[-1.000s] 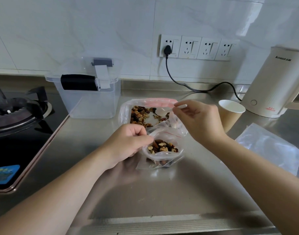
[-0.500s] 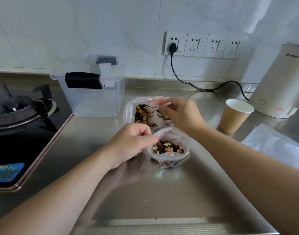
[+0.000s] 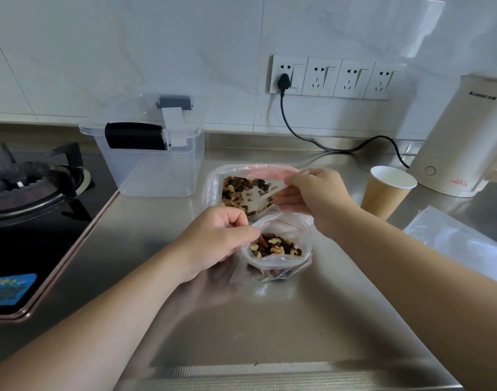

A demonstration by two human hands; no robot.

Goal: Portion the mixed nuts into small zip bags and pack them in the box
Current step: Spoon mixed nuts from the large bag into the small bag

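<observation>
Our right hand [image 3: 312, 197] has lowered the white spoon [image 3: 272, 192] into the large bag of nuts [image 3: 241, 190] and grips its handle. Our left hand [image 3: 216, 238] pinches the small zip bag [image 3: 278, 252] open mid-counter, well short of the clear box [image 3: 151, 153] at the back edge.

a home kitchen, going by the fittings. a gas hob [image 3: 30, 187] with a black pan support is set into the stainless steel counter [image 3: 241, 320] at nine o'clock. white marble-look tiles [image 3: 128, 52] cover the wall at twelve o'clock, carrying a row of wall sockets [image 3: 330, 77] with one black plug in. a cream electric kettle [image 3: 461, 142] stands at two o'clock, a paper cup [image 3: 385, 193] just beside it.
</observation>
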